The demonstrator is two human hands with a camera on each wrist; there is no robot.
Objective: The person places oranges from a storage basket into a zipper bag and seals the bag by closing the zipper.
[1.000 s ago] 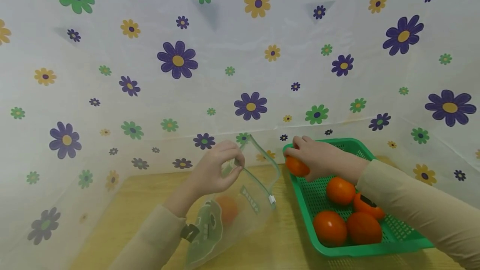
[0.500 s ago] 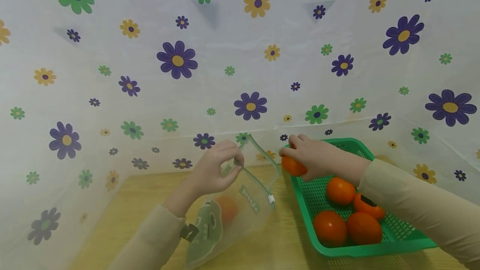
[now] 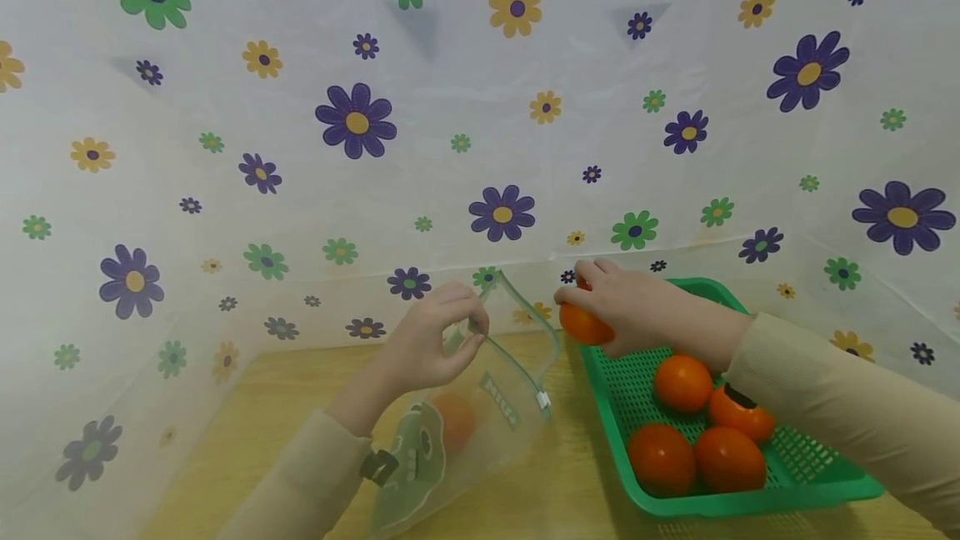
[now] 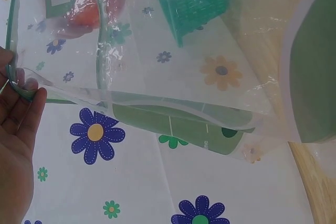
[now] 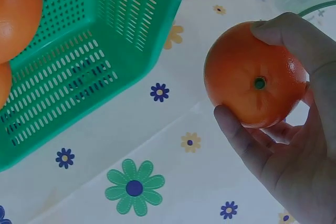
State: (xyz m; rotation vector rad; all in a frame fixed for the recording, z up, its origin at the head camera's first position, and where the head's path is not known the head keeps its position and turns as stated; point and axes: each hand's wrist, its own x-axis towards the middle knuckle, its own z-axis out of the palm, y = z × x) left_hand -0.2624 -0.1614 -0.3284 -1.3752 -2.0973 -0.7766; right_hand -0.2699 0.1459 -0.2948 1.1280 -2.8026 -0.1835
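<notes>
My left hand (image 3: 431,340) pinches the rim of a translucent slider bag (image 3: 498,448) between thumb and fingertips. The bag's mouth gapes, with a white slider (image 3: 543,400) at its near right corner and green print on its wall. Inside it, one orange (image 3: 453,422) shows through the plastic. An orange (image 5: 252,77) with a green stem end is in my right hand (image 3: 637,307), fingers and thumb curled round it. In the head view, that hand is over the left rim of the green basket (image 3: 611,448), just right of the bag's mouth.
Several more oranges (image 3: 660,458) lie in the perforated basket, on the right of the wooden table (image 3: 247,415). A white sheet with printed flowers (image 3: 300,190) stands close behind and along the sides. A dark strap (image 3: 379,467) is on the left wrist.
My right hand has carried its orange a little left and up, from inside the basket's corner to its left rim. My left hand and the bag have stayed in place.
</notes>
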